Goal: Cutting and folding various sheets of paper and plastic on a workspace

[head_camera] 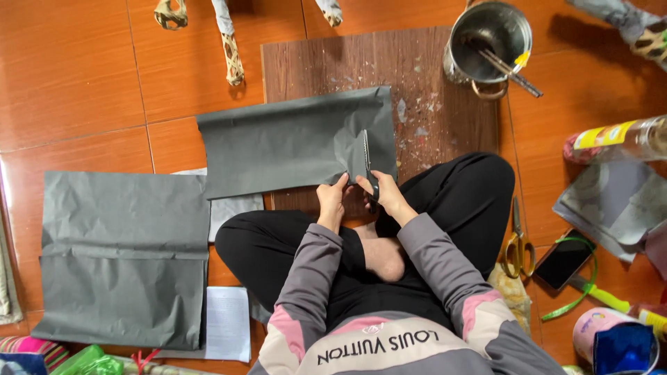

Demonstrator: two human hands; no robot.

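I sit cross-legged on an orange tiled floor. A folded sheet of dark grey paper (292,142) lies across a brown wooden board (445,125) in front of my knees. My right hand (385,194) grips a black-handled knife (367,163), its blade running along the paper's right part. My left hand (332,201) pinches the paper's near edge just left of the blade.
A larger grey paper sheet (125,257) lies at left, over white paper (228,323). A metal pot with tools (486,45) stands at the board's far right corner. Yellow-handled scissors (517,246), a dark phone (563,260), a bottle (618,139) and more grey sheets (615,201) lie at right.
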